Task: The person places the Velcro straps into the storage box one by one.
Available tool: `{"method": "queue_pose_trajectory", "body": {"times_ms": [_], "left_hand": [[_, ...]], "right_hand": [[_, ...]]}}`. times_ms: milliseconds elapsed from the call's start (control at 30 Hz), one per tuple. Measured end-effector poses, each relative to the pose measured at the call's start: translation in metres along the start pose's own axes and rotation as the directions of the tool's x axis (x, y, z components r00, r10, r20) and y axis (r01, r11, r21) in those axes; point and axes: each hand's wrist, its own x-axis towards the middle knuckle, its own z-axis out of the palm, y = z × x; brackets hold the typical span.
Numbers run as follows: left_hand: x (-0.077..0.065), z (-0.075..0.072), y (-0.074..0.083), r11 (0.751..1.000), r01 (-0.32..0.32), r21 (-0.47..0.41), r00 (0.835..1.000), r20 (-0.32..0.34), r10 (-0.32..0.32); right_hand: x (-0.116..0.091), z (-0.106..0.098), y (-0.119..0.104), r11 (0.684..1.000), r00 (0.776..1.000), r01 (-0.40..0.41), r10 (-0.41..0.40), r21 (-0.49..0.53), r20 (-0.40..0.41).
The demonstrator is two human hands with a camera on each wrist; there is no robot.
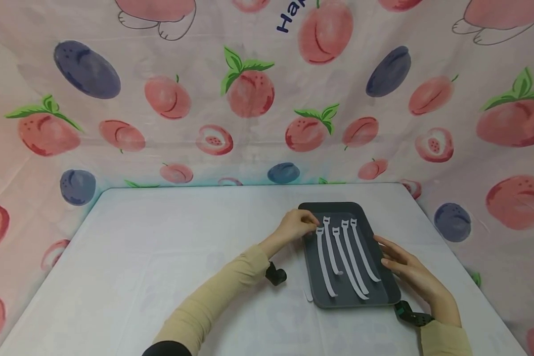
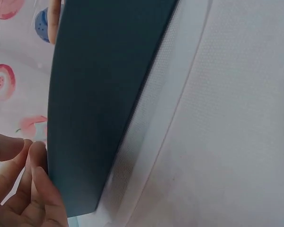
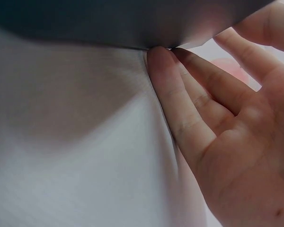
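A dark grey tray [image 1: 347,304] lies on the white table with several white hook-and-loop cable ties [image 1: 351,262] in it. These run lengthwise side by side, slotted heads toward the far end. At the tray's far left corner, my left hand [image 1: 295,225] pinches the leftmost cable tie [image 1: 324,262] by its head. In the left wrist view, the thumb and fingertips [image 2: 26,146] come together just below a small white slotted end [image 2: 40,130]. My right hand [image 1: 411,272] rests against the tray's right side with fingers extended; the right wrist view shows its fingertips [image 3: 163,66] at the tray's lower edge.
A thin white strip [image 1: 309,296] shows on the table beside the tray's near left side. The white table [image 1: 160,247] stretches to the left, and a fruit-print cloth [image 1: 249,148] hangs behind it and along both sides. Each wrist wears a black device [image 1: 276,274].
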Motion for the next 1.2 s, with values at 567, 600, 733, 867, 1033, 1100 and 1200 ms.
{"method": "queue_pose_trajectory", "body": {"times_ms": [567, 600, 733, 867, 1033, 1100, 1200], "left_hand": [[-0.009, -0.007, -0.002, 0.983, 0.031, -0.179, 0.999, -0.037, -0.038], [-0.01, -0.009, -0.003, 0.981, 0.031, -0.191, 0.998, -0.042, -0.039], [-0.014, -0.013, -0.006, 0.97, 0.023, -0.243, 0.998, -0.054, -0.037], [-0.017, -0.015, -0.009, 0.942, 0.027, -0.334, 0.998, -0.045, -0.044], [-0.024, -0.019, -0.01, 0.902, 0.052, -0.429, 0.997, -0.035, -0.074], [-0.027, -0.021, -0.01, 0.896, 0.054, -0.441, 0.996, -0.039, -0.08], [-0.032, -0.025, -0.009, 0.891, 0.057, -0.451, 0.994, -0.053, -0.09]], "right_hand": [[0.002, 0.002, -0.003, 1.0, 1.0, -0.028, 0.028, -0.004, -0.012], [0.002, 0.002, -0.004, 1.0, 1.0, -0.029, 0.029, -0.005, -0.012], [0.002, 0.002, -0.005, 0.999, 0.999, -0.031, 0.031, -0.009, -0.013], [0.001, 0.002, -0.004, 1.0, 0.999, -0.027, 0.027, -0.016, -0.017], [0.001, 0.002, -0.002, 1.0, 1.0, -0.012, 0.011, -0.019, -0.018], [0.0, 0.002, -0.002, 1.0, 1.0, -0.012, 0.012, -0.019, -0.016], [0.0, 0.001, -0.002, 1.0, 1.0, -0.017, 0.017, -0.015, -0.013]]}}
